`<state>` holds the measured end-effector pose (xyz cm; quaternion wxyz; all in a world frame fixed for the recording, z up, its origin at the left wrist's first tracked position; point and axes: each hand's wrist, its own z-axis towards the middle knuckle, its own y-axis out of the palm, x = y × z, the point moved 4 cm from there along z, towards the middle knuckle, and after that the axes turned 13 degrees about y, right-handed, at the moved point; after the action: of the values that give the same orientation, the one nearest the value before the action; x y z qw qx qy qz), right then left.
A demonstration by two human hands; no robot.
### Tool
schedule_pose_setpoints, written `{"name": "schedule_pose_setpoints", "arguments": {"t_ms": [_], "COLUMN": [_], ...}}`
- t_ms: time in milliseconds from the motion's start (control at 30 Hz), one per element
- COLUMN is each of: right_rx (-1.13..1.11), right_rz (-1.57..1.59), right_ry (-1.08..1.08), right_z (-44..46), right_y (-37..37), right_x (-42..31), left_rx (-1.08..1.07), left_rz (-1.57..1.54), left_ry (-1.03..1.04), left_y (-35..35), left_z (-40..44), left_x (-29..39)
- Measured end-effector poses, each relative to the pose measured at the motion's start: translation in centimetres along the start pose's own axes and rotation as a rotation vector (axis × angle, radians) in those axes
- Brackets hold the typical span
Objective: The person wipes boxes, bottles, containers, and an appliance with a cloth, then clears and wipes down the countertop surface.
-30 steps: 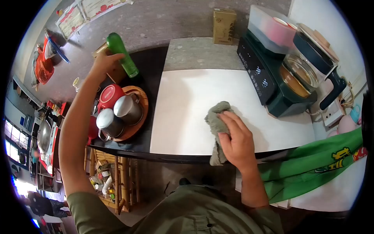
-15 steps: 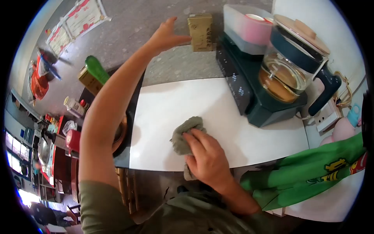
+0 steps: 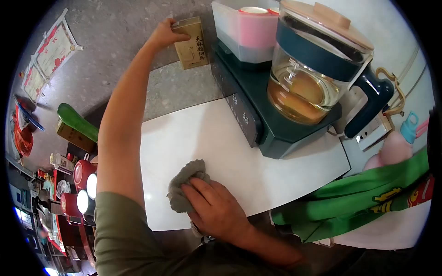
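Note:
My left hand [image 3: 162, 36] reaches far across and grips a gold box [image 3: 191, 46] with dark Chinese characters. The thumb lies on its front and the fingers are at its upper left edge; the box leans slightly. My right hand [image 3: 218, 209] is closed on a crumpled grey-green cloth [image 3: 186, 184], which rests on the white tabletop [image 3: 230, 175] near its front edge. To the right of the gold box stands a dark green appliance base [image 3: 294, 138] carrying a glass kettle [image 3: 304, 87] with amber liquid in it.
A clear container with pink-and-white cups [image 3: 258, 30] sits at the back of the base. A green printed cloth [image 3: 354, 198] hangs at the right, beside a pink bottle [image 3: 391, 147]. Left of my arm are a green bottle [image 3: 76, 120] and red mugs [image 3: 83, 172].
My left hand was open beside the gold box; now it has hold of it, and the box has tilted. The view has shifted. My right hand still holds the cloth.

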<state>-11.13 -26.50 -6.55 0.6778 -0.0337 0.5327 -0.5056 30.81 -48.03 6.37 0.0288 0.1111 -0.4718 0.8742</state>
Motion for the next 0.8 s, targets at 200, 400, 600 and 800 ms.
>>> {"name": "schedule_pose_setpoints", "arguments": {"t_ms": [200,400,600,800], "right_rx": [-0.008,-0.005,0.016,0.095], "right_rz": [-0.008,0.043,0.281,0.933], "right_ry": [-0.013,-0.022,-0.060,0.387], "right_z": [0.0,-0.1,-0.4,-2.4], "right_y": [-0.1,-0.3,-1.3,-1.1], "right_x": [-0.1,-0.2,0.5,5.8], "left_rx": [0.251,0.120,0.427,0.691], "left_rz": [-0.257,-0.424,-0.550,-0.747], "left_ry": [-0.048,-0.204,0.002,-0.122], "left_y": [0.1,-3.5,-11.4,-16.2], "left_z": [-3.4,-7.5,-18.1,-37.0], "left_x": [1.4,5.3,14.9,26.5]}}
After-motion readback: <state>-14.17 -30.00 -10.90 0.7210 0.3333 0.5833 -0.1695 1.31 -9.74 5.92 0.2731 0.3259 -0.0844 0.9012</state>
